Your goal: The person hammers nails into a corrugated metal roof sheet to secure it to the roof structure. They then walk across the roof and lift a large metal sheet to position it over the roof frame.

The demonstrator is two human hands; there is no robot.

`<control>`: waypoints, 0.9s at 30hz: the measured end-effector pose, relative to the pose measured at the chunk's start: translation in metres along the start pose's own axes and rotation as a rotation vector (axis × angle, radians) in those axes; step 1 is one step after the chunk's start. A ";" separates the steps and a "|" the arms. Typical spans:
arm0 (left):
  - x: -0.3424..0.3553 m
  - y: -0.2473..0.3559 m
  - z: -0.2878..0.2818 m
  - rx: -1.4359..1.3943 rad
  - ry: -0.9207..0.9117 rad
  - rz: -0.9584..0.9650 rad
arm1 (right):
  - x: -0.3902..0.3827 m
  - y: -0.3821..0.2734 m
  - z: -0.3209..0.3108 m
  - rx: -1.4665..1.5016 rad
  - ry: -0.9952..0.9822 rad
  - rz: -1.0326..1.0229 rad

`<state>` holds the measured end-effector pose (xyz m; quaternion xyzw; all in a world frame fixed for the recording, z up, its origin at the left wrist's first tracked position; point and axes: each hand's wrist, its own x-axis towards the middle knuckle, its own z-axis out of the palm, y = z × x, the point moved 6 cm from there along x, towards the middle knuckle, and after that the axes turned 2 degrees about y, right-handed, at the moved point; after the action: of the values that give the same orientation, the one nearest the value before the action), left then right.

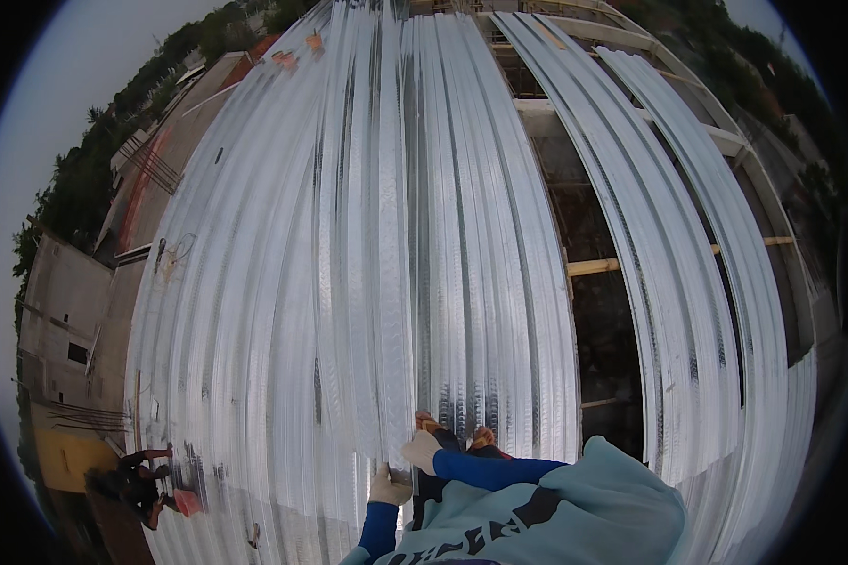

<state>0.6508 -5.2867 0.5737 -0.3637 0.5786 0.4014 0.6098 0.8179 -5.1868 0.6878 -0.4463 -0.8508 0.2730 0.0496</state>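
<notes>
Head view, wide fisheye, looking down. I take one relation as the key: the ribbed metal panel [383, 377] lies straight ahead of the hands, its long axis running away from the body toward the far edge of the deck. Its near end comes right down to my left hand [389, 486]; the right hand [422, 452] sits a little farther up, beside the panel's right edge. Of the two, I judge the left the nearer to the end and the right the nearer to the long edge.

Hands: both in what look like pale work gloves, close together, fingers bent rather than spread wide. The left touches the near end; the right appears to meet the edge. I cannot tell whether either one is closed on the metal (the fingertips are hidden and small at this scale).

Around them: a foot [427, 421] is just beyond the right hand, near the panel's right edge. Neighbouring ribbed sheets [245, 377] flank the panel on the left. Well to the right, a dark opening [608, 348] shows between sheets, crossed by a wooden beam [594, 267].
</notes>
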 end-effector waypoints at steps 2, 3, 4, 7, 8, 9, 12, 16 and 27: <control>0.013 -0.004 0.016 0.058 -0.127 -0.004 | 0.001 0.025 -0.002 0.145 0.048 0.114; 0.009 -0.013 0.031 0.095 -0.192 -0.020 | 0.001 0.044 0.006 0.298 0.044 0.227; -0.002 -0.020 0.045 0.123 -0.253 -0.029 | 0.003 0.059 0.017 0.454 0.040 0.333; -0.044 -0.047 0.091 0.140 -0.453 -0.039 | -0.002 0.070 -0.024 0.766 0.045 0.619; -0.047 -0.042 0.094 0.435 -0.434 0.114 | -0.006 0.068 -0.055 0.908 0.039 0.759; -0.050 -0.039 0.098 0.737 -0.390 0.259 | -0.008 0.072 -0.070 1.050 0.046 0.905; -0.003 -0.057 0.107 -0.013 -0.181 -0.278 | -0.005 0.086 -0.063 1.062 0.083 1.025; -0.046 -0.053 0.155 0.058 -0.194 -0.279 | 0.017 0.105 -0.074 1.057 0.006 0.999; -0.038 -0.042 0.265 0.075 0.049 -0.007 | 0.085 0.188 -0.104 0.517 0.046 0.423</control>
<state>0.7986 -5.0658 0.6283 -0.3522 0.6066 0.3684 0.6101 0.9386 -4.9910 0.6663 -0.5915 -0.6406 0.4741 0.1227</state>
